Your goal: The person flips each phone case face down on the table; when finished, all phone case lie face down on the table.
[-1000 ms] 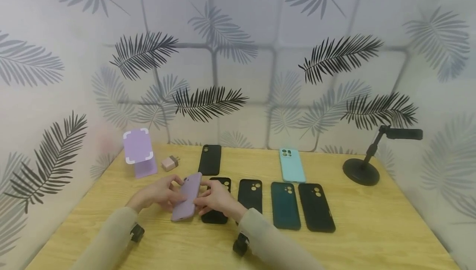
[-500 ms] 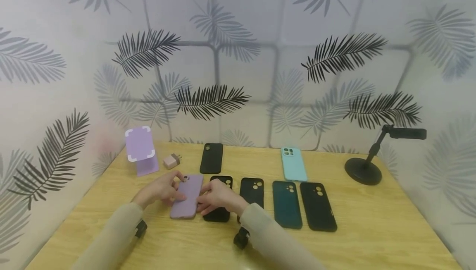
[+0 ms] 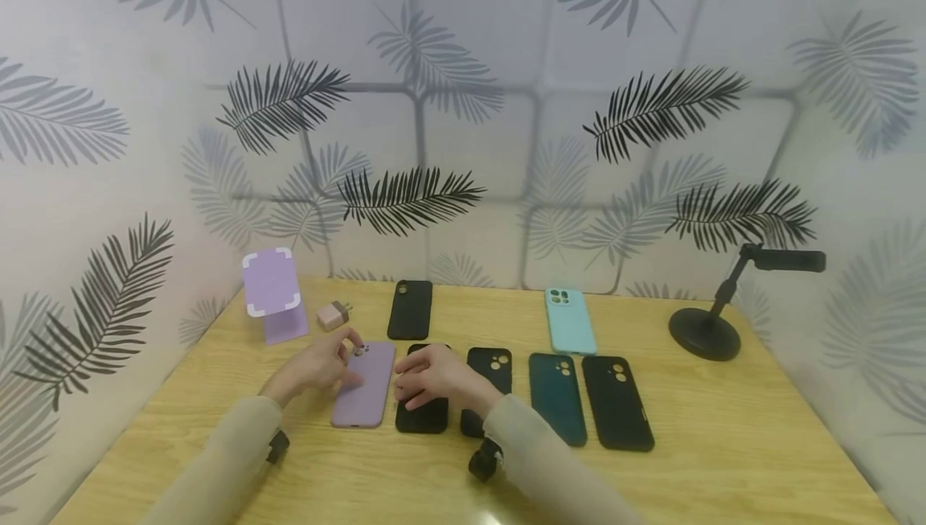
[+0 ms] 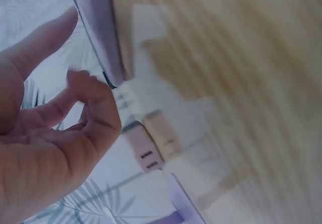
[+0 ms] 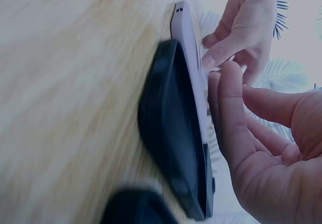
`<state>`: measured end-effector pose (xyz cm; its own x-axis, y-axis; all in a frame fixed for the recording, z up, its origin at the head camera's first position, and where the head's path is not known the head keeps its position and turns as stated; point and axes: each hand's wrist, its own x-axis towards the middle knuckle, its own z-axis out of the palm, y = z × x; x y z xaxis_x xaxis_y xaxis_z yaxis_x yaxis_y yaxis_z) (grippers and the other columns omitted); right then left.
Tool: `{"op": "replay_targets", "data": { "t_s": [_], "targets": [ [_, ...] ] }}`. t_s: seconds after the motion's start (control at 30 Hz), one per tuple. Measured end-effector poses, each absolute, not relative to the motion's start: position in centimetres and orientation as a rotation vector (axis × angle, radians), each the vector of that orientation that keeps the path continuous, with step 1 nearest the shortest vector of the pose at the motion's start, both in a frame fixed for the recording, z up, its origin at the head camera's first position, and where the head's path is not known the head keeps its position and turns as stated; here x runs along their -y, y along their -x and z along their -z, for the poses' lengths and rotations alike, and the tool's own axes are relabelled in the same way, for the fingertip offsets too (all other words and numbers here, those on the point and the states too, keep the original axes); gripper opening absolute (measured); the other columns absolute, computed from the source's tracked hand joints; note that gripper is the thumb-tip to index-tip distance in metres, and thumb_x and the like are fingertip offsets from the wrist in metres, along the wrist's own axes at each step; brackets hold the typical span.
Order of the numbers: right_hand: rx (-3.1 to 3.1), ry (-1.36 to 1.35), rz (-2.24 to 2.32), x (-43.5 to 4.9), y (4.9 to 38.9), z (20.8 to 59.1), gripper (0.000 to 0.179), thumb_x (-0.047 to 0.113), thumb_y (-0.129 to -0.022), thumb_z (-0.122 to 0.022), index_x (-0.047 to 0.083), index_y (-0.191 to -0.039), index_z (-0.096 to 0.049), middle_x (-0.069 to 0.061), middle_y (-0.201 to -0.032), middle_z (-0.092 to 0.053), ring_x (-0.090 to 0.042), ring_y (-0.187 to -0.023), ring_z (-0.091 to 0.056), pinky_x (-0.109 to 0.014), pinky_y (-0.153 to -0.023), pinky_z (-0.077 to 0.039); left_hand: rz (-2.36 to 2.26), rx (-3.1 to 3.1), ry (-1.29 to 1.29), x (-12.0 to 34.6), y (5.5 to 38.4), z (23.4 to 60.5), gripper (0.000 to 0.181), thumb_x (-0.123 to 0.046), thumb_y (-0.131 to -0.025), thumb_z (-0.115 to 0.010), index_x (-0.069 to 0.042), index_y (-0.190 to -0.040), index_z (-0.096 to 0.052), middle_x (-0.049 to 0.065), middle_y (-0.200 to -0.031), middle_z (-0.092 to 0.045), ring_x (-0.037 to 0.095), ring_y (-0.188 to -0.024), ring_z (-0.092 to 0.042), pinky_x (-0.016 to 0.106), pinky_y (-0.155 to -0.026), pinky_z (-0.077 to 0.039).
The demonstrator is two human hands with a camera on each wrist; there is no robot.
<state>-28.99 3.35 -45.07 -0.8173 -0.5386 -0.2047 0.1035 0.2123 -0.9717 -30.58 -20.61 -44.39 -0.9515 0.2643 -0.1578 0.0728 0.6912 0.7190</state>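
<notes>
The lilac phone (image 3: 370, 388) lies back up on the table, its camera lenses at the far end. My left hand (image 3: 318, 366) is at its left side, thumb and index finger spread over the back. In the left wrist view that hand's (image 4: 55, 148) fingers bend loosely, with nothing between them. My right hand (image 3: 441, 374) hovers over a black phone case (image 3: 422, 420), just right of the phone, and hides its middle. In the right wrist view the case (image 5: 166, 118) stands close beside the phone (image 5: 188, 43), below loosely bent fingers holding nothing.
Right of my hand lie another black case (image 3: 488, 368), a dark teal case (image 3: 557, 399) and a further black case (image 3: 617, 403). Behind are a black case (image 3: 410, 309), light blue case (image 3: 570, 321), pink charger plug (image 3: 333, 315), purple stand (image 3: 271, 284) and black stand (image 3: 705, 332).
The lilac phone, tilted up between both hands a second ago, now lies flat on the table. My right hand has let go and moved right, over the black case; the left stays beside the phone.
</notes>
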Motion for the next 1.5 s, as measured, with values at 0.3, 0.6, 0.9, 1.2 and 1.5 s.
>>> {"op": "replay_targets", "data": {
  "t_s": [0.3,0.6,0.9,1.2,1.5],
  "targets": [
    [-2.158,0.390,1.569,-7.2,29.7,45.1,0.028,0.005,-0.094,-0.063,-0.006,-0.120,-0.064,-0.016,-0.095,-0.072,-0.015,-0.069,-0.068,-0.027,-0.058,-0.059,-1.196,-2.724,-0.459,18.1,30.6,44.2,0.026,-0.008,-0.081,-0.077,-0.002,-0.105,-0.067,0.007,-0.085,-0.066,0.016,-0.072,-0.059,0.028,-0.059,-0.051],
    [-2.210,0.359,1.510,-9.7,29.4,45.0,0.029,0.004,-0.095,-0.062,-0.006,-0.122,-0.063,-0.018,-0.096,-0.070,-0.018,-0.072,-0.068,-0.033,-0.063,-0.061,-1.263,-2.575,-0.544,15.6,29.8,45.0,0.037,0.004,-0.087,-0.066,0.009,-0.123,-0.059,0.020,-0.104,-0.070,0.026,-0.093,-0.069,0.036,-0.076,-0.059],
    [-2.201,0.370,1.489,-10.1,29.0,44.5,0.028,0.003,-0.095,-0.061,-0.010,-0.120,-0.063,-0.021,-0.094,-0.071,-0.025,-0.078,-0.071,-0.035,-0.066,-0.062,-1.161,-2.648,-0.537,14.3,29.6,44.9,0.037,0.008,-0.086,-0.064,0.004,-0.123,-0.062,0.023,-0.109,-0.071,0.029,-0.098,-0.070,0.035,-0.077,-0.059],
    [-2.160,0.414,1.475,-10.0,29.1,44.6,0.025,0.004,-0.096,-0.060,-0.012,-0.115,-0.066,-0.024,-0.094,-0.071,-0.027,-0.080,-0.072,-0.034,-0.068,-0.062,-1.264,-2.594,-0.345,13.4,29.0,44.7,0.043,0.003,-0.090,-0.065,0.002,-0.132,-0.054,0.024,-0.112,-0.067,0.022,-0.085,-0.069,0.032,-0.062,-0.058],
    [-2.138,0.394,1.489,-9.5,29.4,44.7,0.028,0.008,-0.096,-0.062,-0.009,-0.118,-0.066,-0.021,-0.102,-0.071,-0.027,-0.085,-0.072,-0.036,-0.070,-0.062,-1.532,-2.429,-0.199,13.8,29.6,44.4,0.046,-0.003,-0.091,-0.067,-0.001,-0.134,-0.051,0.014,-0.101,-0.061,0.019,-0.075,-0.059,0.030,-0.062,-0.051]
  ]
}}
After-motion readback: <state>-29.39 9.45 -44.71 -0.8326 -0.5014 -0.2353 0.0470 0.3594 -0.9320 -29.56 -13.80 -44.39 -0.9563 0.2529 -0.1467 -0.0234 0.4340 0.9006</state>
